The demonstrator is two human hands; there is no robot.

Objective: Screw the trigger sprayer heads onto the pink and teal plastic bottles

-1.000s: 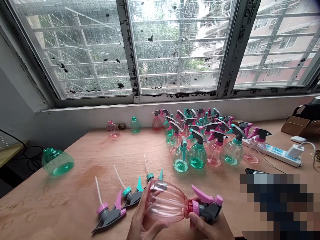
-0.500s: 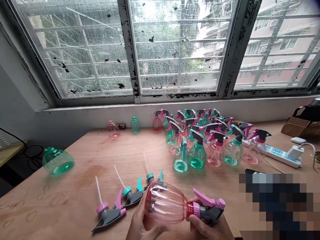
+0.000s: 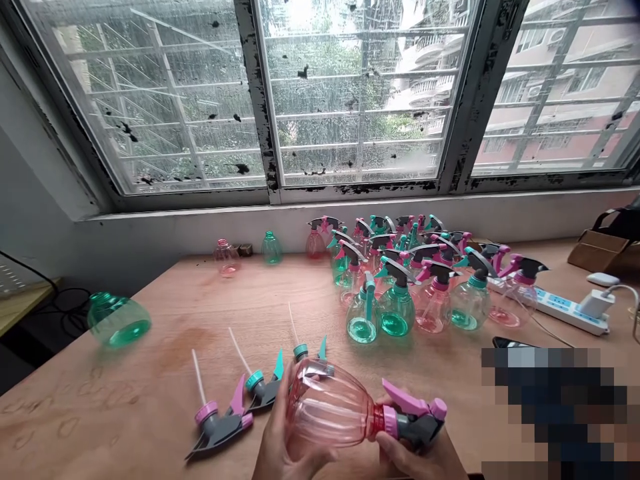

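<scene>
Barely any chg vs 1s ago; work's prob. still at neck (image 3: 376,420). L hand (image 3: 287,437), fingers part-curled, cups pink btl (image 3: 330,408) sideways over table (image 3: 150,420); R hand (image 3: 417,457), fingers near-closed, grips its spray head (image 3: 417,427).

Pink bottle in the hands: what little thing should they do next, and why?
Maybe give the pink collar a small twist with the right hand, to check that it's snug. The left hand holds the pink bottle sideways, the right hand is at the collar, and the spray head sits on the neck. How tight it is, I can't tell.
</scene>
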